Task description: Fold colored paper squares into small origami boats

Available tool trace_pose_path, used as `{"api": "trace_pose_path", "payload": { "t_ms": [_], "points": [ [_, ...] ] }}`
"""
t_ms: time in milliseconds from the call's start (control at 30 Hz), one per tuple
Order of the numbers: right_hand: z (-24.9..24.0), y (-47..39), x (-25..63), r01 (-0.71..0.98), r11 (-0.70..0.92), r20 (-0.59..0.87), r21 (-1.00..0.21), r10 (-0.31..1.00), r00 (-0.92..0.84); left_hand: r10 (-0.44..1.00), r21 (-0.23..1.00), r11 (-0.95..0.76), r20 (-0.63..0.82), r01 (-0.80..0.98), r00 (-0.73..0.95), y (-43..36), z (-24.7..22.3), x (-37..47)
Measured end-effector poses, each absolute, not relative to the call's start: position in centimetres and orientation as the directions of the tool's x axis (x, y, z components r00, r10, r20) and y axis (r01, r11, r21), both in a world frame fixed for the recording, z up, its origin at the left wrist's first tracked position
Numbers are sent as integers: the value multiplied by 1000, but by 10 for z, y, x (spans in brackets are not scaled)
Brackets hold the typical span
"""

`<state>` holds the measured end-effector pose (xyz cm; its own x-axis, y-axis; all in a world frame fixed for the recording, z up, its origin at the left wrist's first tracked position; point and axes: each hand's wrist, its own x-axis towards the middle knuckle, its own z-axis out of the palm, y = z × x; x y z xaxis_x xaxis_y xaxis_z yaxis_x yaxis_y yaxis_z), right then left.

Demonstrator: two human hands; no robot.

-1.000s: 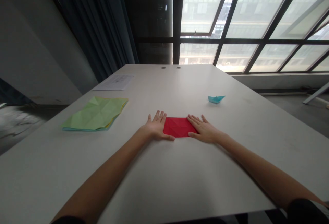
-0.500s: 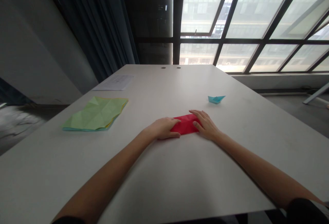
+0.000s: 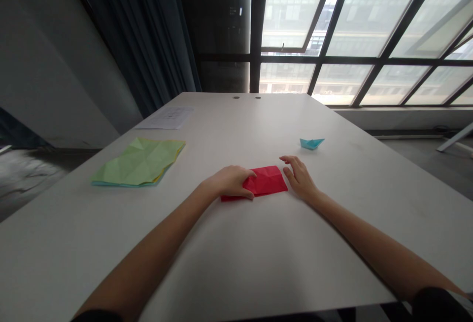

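A folded sheet of red paper point(image 3: 269, 181) lies flat on the white table, a long rectangle tilted slightly up to the right. My left hand point(image 3: 234, 182) rests over its left part with thumb and fingers apart, hiding some of that end. Just off the right edge of the red paper is my right hand point(image 3: 298, 176), open, its fingers loosely bent and holding nothing. A small blue paper boat point(image 3: 312, 143) stands on the table beyond my right hand.
Creased paper sheets point(image 3: 140, 161), green on top with yellow and blue beneath, are stacked at the left. A printed white sheet point(image 3: 166, 118) lies behind them. The white table point(image 3: 236, 253) stretches toward the windows; a dark curtain point(image 3: 148, 36) hangs at back left.
My right hand has come off the red paper and shifted a little right, uncovering its right end. My left hand has slid slightly left and still lies on the paper.
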<state>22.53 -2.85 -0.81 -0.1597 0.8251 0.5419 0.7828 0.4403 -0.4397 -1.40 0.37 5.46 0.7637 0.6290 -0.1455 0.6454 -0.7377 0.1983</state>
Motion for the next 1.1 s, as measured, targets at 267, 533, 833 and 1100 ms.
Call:
{"api": "trace_pose_path", "payload": {
  "t_ms": [267, 533, 833, 1100],
  "points": [
    [-11, -26, 227, 737, 416, 613, -532, 790, -4, 673, 226, -726, 37, 650, 739, 4, 61, -13],
    [-10, -24, 229, 729, 382, 565, -568, 825, 8, 855, 566, -516, 296, 643, 426, 16, 65, -17],
    [-13, -12, 246, 550, 230, 198, -803, 973, -118, 914, 622, -406, 278, 669, 296, 44, 48, -38],
    [-13, -1, 268, 725, 208, 202, -656, 975, -96, 884, 669, -410, 123, 620, 452, 58, 24, -52]
  ]
}}
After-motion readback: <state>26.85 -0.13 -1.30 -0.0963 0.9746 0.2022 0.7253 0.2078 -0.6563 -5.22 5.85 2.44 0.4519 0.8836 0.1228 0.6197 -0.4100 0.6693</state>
